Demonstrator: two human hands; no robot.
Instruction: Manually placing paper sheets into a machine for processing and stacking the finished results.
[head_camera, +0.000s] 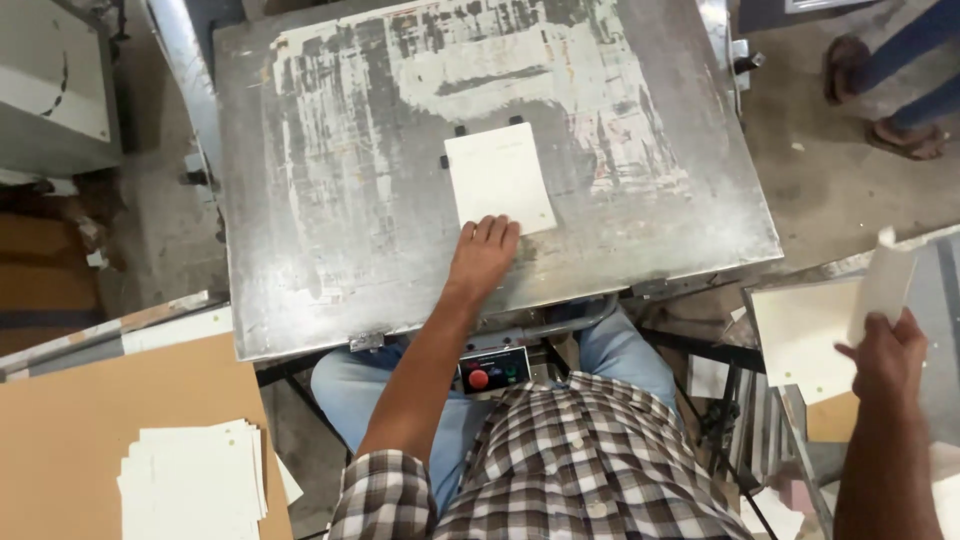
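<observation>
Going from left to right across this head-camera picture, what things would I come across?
Stack of white sheets on the brown board → left hand touching the white sheet on the metal plate → right hand holding up a white card.

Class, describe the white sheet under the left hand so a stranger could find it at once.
Start at the big worn metal plate in the middle. A single white sheet lies flat on it, the left hand touching its near edge. Other sheets sit stacked or held by the right hand.

Grey concrete floor (830, 190), perhaps dusty
</observation>
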